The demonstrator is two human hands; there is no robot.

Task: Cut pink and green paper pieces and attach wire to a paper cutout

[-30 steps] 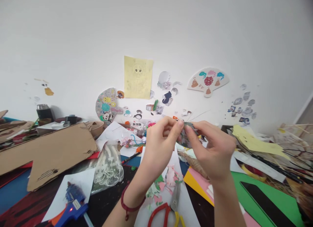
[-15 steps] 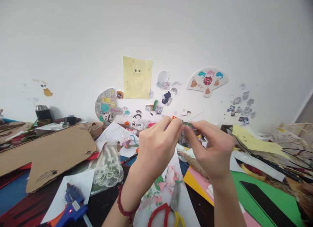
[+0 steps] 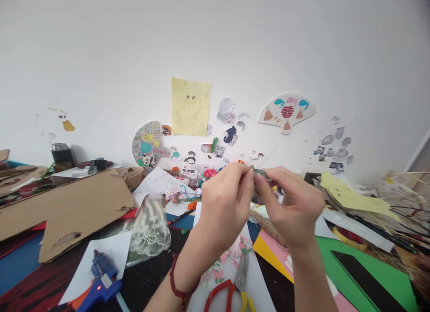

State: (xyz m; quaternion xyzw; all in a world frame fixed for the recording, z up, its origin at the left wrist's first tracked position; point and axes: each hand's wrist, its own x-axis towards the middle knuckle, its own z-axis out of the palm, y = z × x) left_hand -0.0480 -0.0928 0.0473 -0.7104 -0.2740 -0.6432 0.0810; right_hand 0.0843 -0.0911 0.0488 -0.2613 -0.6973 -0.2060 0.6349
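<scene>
My left hand (image 3: 227, 202) and my right hand (image 3: 296, 204) are raised side by side over the table, fingertips almost meeting. Between them is a small dark grey-green piece (image 3: 260, 171), mostly covered by the fingers, so its kind is unclear. My right thumb and fingers pinch it. The left thumb and forefinger are pinched together at its left end. A thin straight strand (image 3: 268, 157) slants up behind the fingertips. Below the hands, scissors (image 3: 230, 288) with red and yellow handles lie on white paper (image 3: 258, 289) among pink and green scraps (image 3: 217, 274).
At the left are a blue glue gun (image 3: 106, 287) with a red light, cut cardboard (image 3: 90, 195) and a bag of white cords (image 3: 149, 231). A black phone-like slab (image 3: 363, 276) rests on green sheet (image 3: 393, 271) at right. Twine (image 3: 268, 224) lies behind my right hand.
The left hand has turned slightly, its fingertips closing in a pinch beside the grey-green piece. The right hand keeps its grip. The whole view has shifted a little.
</scene>
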